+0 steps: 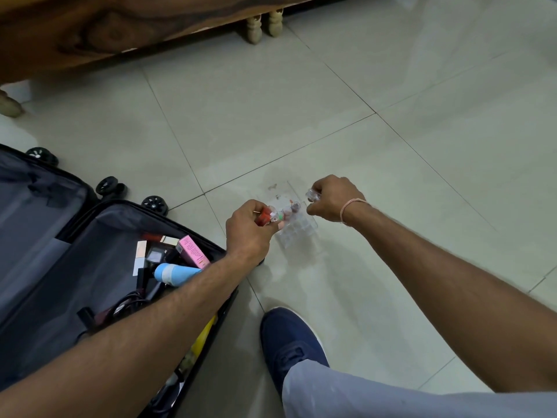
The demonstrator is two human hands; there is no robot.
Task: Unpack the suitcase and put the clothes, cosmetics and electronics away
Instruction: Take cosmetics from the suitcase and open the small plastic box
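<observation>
Nearest to me were my trouser leg [391, 396] and blue shoe [291, 336], planted on the floor [301, 101] beside the open suitcase [90, 236]. Cosmetics and cables still lay in its near half: a pink box [193, 251], a pale blue bottle [174, 274], dark cords [132, 300].

My left hand [247, 233] held a small bunch of lipsticks [271, 215], fingers curled round them, a red one outermost. My right hand [331, 199] pinched one clear-capped tube [311, 195] between thumb and fingers. Both hovered over a clear organiser [298, 229] standing on the floor just beyond my shoe, its grid of cells barely visible against the tile. A few tubes seemed to stand in its far row already, though I could not count them.

The step, as I judged it, was slotting the tube into a free cell. To do it well I ought to bring it down upright and straight, aiming by the cell walls and not the glare. The organiser looked light and might slide or tip if nudged sideways, so a gentle vertical drop was best. My left hand should keep its bunch clear of the tubes already standing, and feed the right one tube at a time.
</observation>
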